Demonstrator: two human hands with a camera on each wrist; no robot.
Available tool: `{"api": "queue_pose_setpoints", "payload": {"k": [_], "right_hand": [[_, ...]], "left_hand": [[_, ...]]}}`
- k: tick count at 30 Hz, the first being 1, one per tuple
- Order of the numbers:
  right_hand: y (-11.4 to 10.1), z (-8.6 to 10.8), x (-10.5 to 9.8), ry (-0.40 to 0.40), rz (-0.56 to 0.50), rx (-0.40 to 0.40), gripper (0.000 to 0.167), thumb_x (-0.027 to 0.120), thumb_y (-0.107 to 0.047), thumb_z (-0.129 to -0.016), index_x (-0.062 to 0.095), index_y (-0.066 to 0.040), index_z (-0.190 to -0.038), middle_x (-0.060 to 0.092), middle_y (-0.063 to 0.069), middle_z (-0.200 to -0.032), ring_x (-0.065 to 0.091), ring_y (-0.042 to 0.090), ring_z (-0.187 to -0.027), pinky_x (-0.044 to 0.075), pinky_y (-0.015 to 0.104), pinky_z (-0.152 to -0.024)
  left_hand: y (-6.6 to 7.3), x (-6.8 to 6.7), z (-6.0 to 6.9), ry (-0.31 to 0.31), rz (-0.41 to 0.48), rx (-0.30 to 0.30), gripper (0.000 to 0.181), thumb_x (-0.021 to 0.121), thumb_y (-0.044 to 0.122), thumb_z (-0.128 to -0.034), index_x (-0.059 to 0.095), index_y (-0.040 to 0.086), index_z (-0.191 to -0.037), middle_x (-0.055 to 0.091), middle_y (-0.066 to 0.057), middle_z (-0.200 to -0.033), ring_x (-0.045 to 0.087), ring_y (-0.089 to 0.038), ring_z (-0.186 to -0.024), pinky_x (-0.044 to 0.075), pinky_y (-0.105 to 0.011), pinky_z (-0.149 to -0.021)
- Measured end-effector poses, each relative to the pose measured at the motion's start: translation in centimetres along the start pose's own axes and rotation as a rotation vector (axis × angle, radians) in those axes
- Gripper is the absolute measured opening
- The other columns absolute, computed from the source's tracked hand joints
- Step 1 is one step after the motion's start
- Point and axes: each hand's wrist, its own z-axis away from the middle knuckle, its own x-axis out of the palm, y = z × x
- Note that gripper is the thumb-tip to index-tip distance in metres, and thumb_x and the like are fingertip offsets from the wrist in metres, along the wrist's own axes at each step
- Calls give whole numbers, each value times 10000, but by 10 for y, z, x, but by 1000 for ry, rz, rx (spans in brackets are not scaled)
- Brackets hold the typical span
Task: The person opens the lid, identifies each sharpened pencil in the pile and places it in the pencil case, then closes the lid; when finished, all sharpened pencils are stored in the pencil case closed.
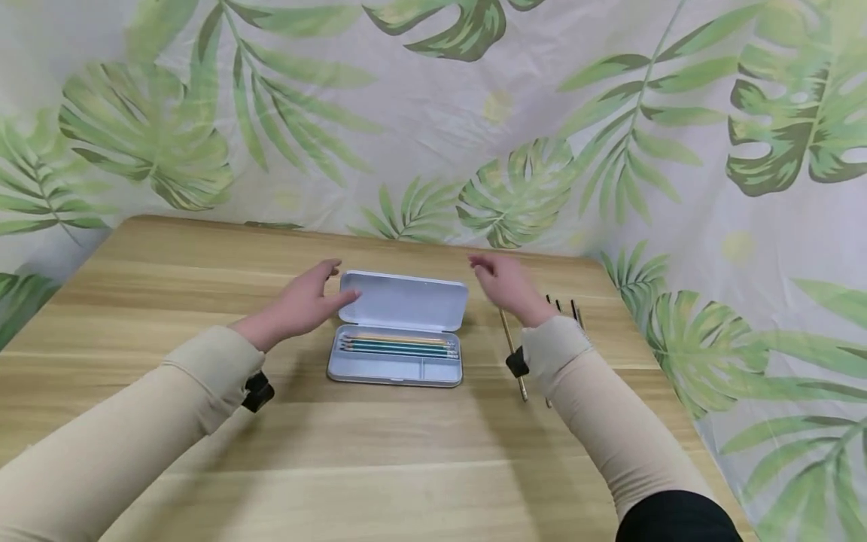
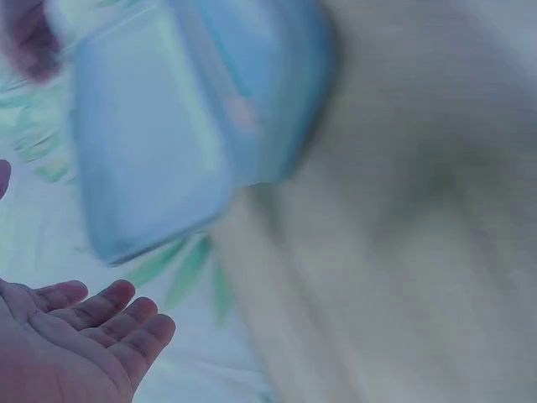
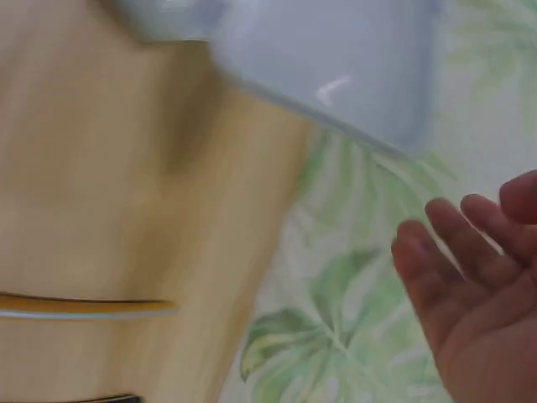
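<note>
A pale blue-grey pencil case [image 1: 386, 370] stands on the table with its lid [image 1: 404, 301] raised. Several pencils [image 1: 396, 347], green and yellow, lie side by side in its rear compartment. My left hand [image 1: 301, 301] is just left of the lid, thumb and fingers spread, holding nothing. To the right of the lid my right hand [image 1: 504, 286] hovers apart from it, also holding nothing. Both wrist views show relaxed fingers, on the left hand [image 2: 84, 340] and the right hand [image 3: 478, 294], with the case blurred.
On the wooden table [image 1: 393, 467], a pencil [image 1: 512, 354] lies to the right of the case. More dark-tipped pencils [image 1: 574, 310] lie beyond it, partly hidden by my right forearm. A leaf-patterned cloth [image 1: 433, 135] hangs behind the table and along its right side.
</note>
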Motion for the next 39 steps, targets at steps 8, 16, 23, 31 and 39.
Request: {"api": "queue_pose_setpoints", "payload": {"k": [8,16,23,31,39], "right_hand": [[4,22,26,-93,155,-165,357,476,-185,-1116,633,0,-1377,665,152,-1251,636,275,-1037,523,430,-894],[-4,44,24,-385,300,-446,235,615,-114,-1048,709,-46,-1252,690,95,-1256,649,251,-1159,520,419,-994],[-3,49,45,-393,425,-507,296,627,-67,-1027,679,-31,-1316,625,156,-1346,595,313,-1251,455,432,-1077],[4,44,61,-321,487,-474,344,646,-48,-1012,658,-23,-1356,607,199,-1341,595,329,-1235,470,442,-1056],[6,40,66,-296,510,-497,335,628,-8,-1003,681,-35,-1333,625,192,-1286,613,314,-1187,487,421,-1034]], "left_hand": [[12,1,4,35,-145,115,586,586,273,-1057,463,-136,-1458,442,-338,-1507,395,-490,-1415,312,-597,-1152],[3,12,28,0,-311,343,289,701,237,-1006,730,-30,-1111,726,-159,-1102,691,-358,-1049,529,-535,-930],[-5,31,31,-70,-471,396,296,776,228,-947,732,-13,-1112,699,-160,-1135,679,-329,-1051,551,-492,-914],[-7,43,22,-17,-547,373,264,750,147,-959,697,-37,-1141,679,-194,-1165,669,-348,-1075,553,-491,-918],[-13,47,18,16,-529,379,273,779,141,-933,702,-35,-1128,684,-196,-1150,664,-357,-1065,549,-493,-920]]}}
